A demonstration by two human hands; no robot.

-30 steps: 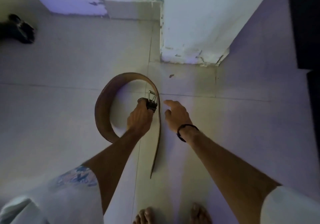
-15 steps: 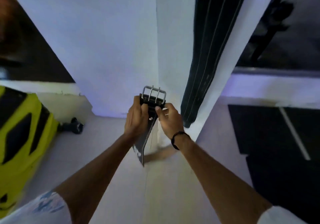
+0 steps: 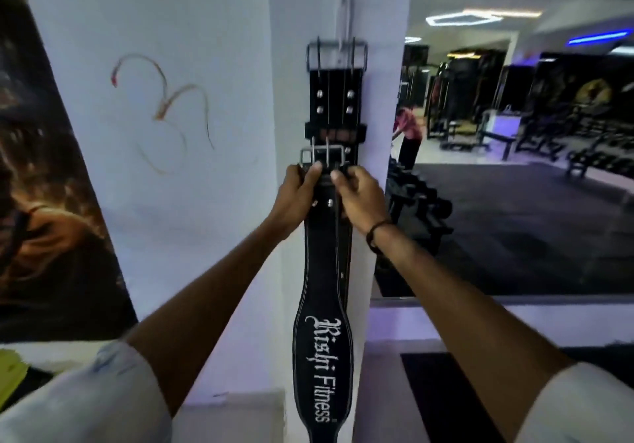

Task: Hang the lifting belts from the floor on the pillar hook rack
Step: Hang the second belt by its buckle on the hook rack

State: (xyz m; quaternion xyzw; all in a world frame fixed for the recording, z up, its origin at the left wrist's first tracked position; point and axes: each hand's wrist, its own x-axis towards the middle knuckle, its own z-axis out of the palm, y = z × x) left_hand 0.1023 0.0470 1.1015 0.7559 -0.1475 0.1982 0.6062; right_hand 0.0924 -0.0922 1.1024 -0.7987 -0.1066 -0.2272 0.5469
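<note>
Belts are the business here, and one is in both hands at its buckle end; the left hand (image 3: 297, 191) has its fingers curled round the left edge of the strap just under the metal buckle (image 3: 321, 157), thumb on the front; the right hand (image 3: 358, 192) pinches the right edge the same way, a dark band on its wrist. The held belt (image 3: 325, 264) runs down between the forearms, its lower length lost against the black belt behind it. That hanging belt (image 3: 335, 99) is already up on the white pillar (image 3: 302, 13), its own buckle at the top and white lettering low down; the hook (image 3: 339, 52) that carries it is mostly hidden and blurred behind that buckle.

The step in hand looks like the lift to the rack, with the buckle raised but well short of the hook. Next, I judge, the buckle frame must go higher and be slipped over a free prong; whether one is free I cannot tell. To the left hangs a wall poster (image 3: 44, 185); to the right, far off, a mirror (image 3: 514, 168) shows the gym.
</note>
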